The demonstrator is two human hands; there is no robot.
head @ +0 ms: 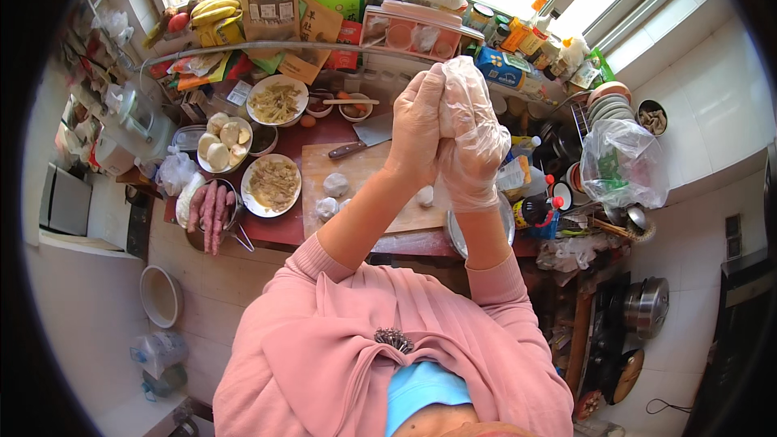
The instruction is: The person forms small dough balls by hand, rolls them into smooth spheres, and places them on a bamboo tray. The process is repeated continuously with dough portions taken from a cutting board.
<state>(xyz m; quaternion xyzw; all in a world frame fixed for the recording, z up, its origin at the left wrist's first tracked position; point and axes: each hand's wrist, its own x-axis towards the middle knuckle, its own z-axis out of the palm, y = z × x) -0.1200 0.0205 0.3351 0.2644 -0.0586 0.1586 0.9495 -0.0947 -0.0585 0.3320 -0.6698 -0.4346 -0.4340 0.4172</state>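
Note:
My left hand (419,121) is bare and raised above the far right part of a floured wooden board (388,164). Pressed against it is my right hand (470,127), in a clear plastic glove. A little of something whitish shows between the palms; most of it is hidden. Round pale dough balls (335,185) lie on the board, several at its left and another pale ball (425,196) under my arms. A cleaver (364,138) with a wooden handle rests across the board's far edge. A metal basin (507,224) sits at the board's right, partly behind my right forearm.
Left of the board stand a plate of shredded food (271,185), another such plate (277,100), a bowl of pale round pieces (223,142) and a pot of purple sweet potatoes (212,212). An egg (308,121) lies behind. Bottles (537,209) crowd the right side.

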